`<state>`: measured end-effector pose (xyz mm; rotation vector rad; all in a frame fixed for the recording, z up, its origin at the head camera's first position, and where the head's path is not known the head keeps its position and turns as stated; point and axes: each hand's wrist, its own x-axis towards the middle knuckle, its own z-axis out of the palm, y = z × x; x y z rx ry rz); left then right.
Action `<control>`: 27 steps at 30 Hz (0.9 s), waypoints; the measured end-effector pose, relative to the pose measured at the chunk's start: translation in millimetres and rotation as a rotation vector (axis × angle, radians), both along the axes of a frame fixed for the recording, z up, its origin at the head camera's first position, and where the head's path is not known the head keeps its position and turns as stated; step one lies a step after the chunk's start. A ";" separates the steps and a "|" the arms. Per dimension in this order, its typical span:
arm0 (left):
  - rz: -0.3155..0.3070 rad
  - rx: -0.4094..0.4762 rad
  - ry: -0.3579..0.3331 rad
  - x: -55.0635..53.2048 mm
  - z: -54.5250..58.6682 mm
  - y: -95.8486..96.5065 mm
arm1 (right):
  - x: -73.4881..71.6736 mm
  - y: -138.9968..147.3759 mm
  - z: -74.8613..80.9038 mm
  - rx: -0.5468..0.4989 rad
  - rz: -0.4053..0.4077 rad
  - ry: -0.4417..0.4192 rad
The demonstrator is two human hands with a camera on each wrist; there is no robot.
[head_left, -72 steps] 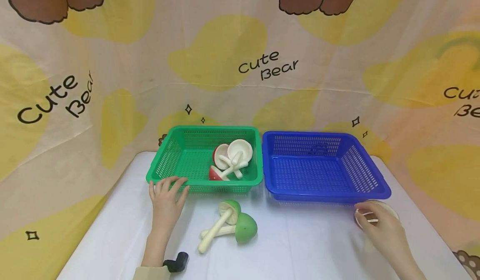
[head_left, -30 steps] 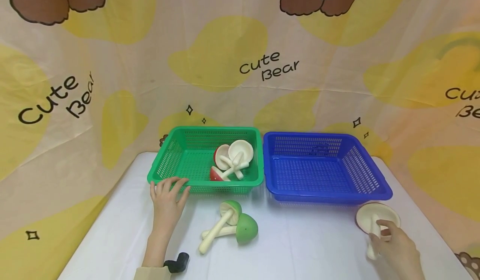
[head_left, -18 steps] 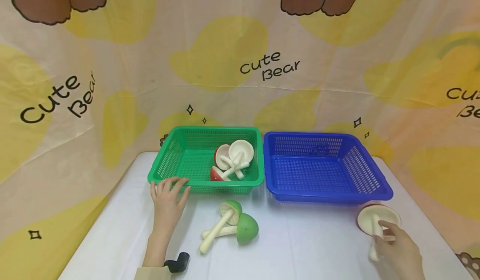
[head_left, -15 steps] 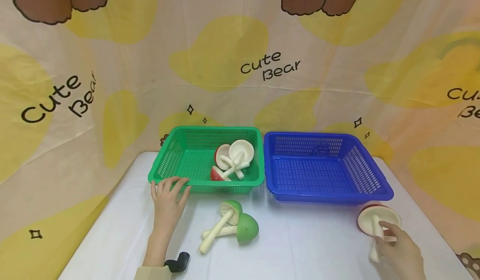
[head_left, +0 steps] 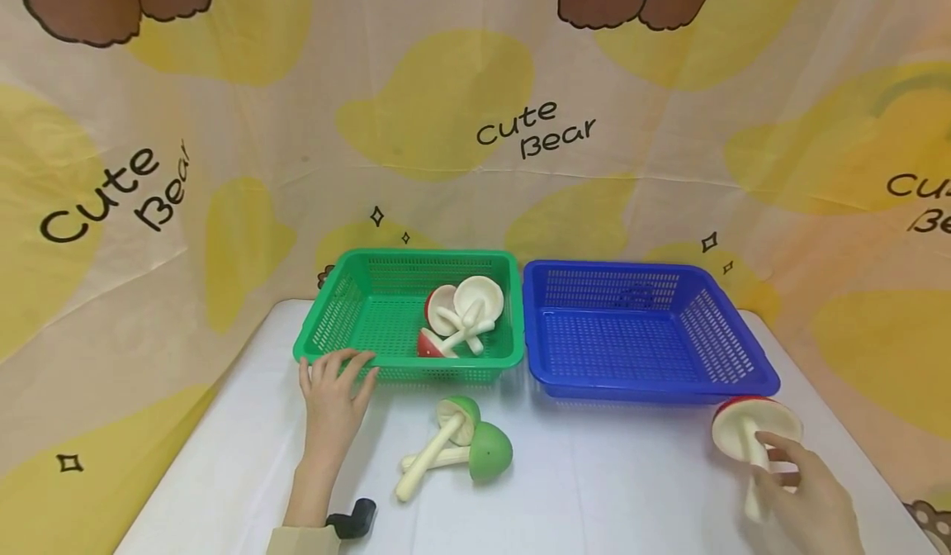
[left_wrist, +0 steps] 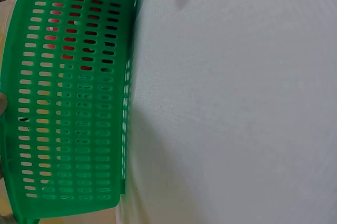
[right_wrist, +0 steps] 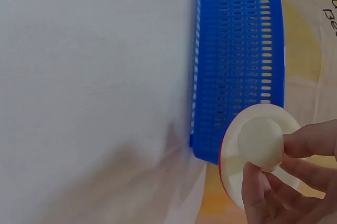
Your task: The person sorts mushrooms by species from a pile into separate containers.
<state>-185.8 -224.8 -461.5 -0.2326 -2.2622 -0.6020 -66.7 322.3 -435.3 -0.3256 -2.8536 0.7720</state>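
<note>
In the head view my right hand (head_left: pixel 806 489) pinches the stem of a toy mushroom (head_left: pixel 752 428), red on top with a cream underside turned toward me. The right wrist view shows thumb and fingers around the rounded stem end of that mushroom (right_wrist: pixel 260 142). At the left, my left hand (head_left: pixel 332 402) rests on the front rim of the green basket (head_left: pixel 438 363), fingers loosely bent over it. Several red-capped toy mushrooms (head_left: pixel 475 299) lie inside, toward its right end. Two green-capped toy mushrooms (head_left: pixel 489 453) lie crossed on the white table in front.
A blue basket (head_left: pixel 654 391) stands right of the green one, with bare mesh floor showing. Behind both rises a printed cloth backdrop (head_left: pixel 438 200). A black strap piece (head_left: pixel 352 520) is at the left wrist. White cloth covers the table (head_left: pixel 594 489).
My right hand first was at the cap by the blue basket, then took the stem. The mushroom has now risen slightly, its red edge tipping up. The left hand has stayed at the rim.
</note>
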 end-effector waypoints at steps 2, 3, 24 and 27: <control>0.003 -0.003 0.002 -0.1 0.5 -0.5 | 0.9 -2.6 4.5 0.000 0.002 0.005; 0.003 -0.003 0.003 -0.1 0.7 -0.6 | 1.2 -4.1 7.1 -0.003 0.003 -0.002; 0.010 -0.004 -0.016 -0.7 -2.6 -1.1 | -4.0 -64.5 50.0 -0.032 0.144 0.215; 0.008 -0.003 -0.015 -0.4 -2.4 -1.2 | -10.5 -72.6 57.2 -0.039 0.180 0.226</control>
